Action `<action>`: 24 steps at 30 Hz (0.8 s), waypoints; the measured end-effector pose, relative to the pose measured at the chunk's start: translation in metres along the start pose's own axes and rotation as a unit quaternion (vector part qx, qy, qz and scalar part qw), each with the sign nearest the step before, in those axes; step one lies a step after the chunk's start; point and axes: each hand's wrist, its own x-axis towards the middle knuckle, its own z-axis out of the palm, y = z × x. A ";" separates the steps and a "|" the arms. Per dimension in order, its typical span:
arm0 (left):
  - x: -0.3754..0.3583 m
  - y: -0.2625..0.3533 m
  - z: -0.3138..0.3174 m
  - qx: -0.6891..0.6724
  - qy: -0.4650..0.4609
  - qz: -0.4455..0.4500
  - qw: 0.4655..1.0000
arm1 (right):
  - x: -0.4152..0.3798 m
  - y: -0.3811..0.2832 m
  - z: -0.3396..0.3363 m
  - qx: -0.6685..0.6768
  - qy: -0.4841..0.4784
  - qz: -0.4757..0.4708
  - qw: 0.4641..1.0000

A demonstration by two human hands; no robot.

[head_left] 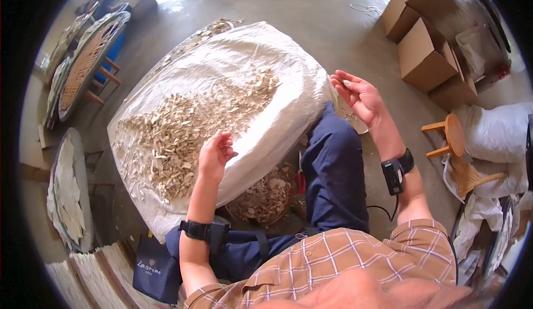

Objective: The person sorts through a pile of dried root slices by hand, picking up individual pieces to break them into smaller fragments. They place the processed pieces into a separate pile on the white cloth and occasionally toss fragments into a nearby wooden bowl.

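A heap of dried, pale brown slices and chips (172, 142) lies on a white plastic sheet (261, 42) spread before me. My left hand (215, 156) is just above the near edge of the heap, its fingers curled together; whether anything is inside them is hidden. Off the sheet's right edge, my right hand (360, 97) is raised with thumb and fingers drawn together around a small dark chip (342, 82). Below that hand, a shallow container with more chips (352, 119) shows partly behind my knee.
A round basket of chips (261, 201) stands under the sheet's near edge, beside a red-handled tool (300, 182). Cardboard boxes (425, 56), a wooden stool (452, 135) and filled plastic bags (494, 131) are at the right. Round woven trays (91, 59) lean at the left, near a dark bag (155, 270).
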 end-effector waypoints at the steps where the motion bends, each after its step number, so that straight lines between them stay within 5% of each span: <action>1: -0.003 0.001 0.002 -0.001 0.006 0.003 1.000 | -0.005 0.008 0.022 0.000 -0.005 0.005 1.000; 5: -0.015 0.002 0.013 0.113 -0.022 0.047 0.992 | -0.013 0.054 0.084 -0.151 -0.119 0.086 0.978; 13: -0.027 0.006 0.018 0.211 0.007 0.222 0.952 | 0.019 0.138 0.111 -0.118 -0.203 0.193 0.953; 20: -0.013 0.003 0.018 0.536 0.108 0.380 0.746 | 0.040 0.189 0.108 -0.151 -0.248 0.218 0.932; 24: -0.013 0.007 0.017 0.548 0.107 0.401 0.726 | 0.037 0.196 0.119 -0.141 -0.205 0.219 0.943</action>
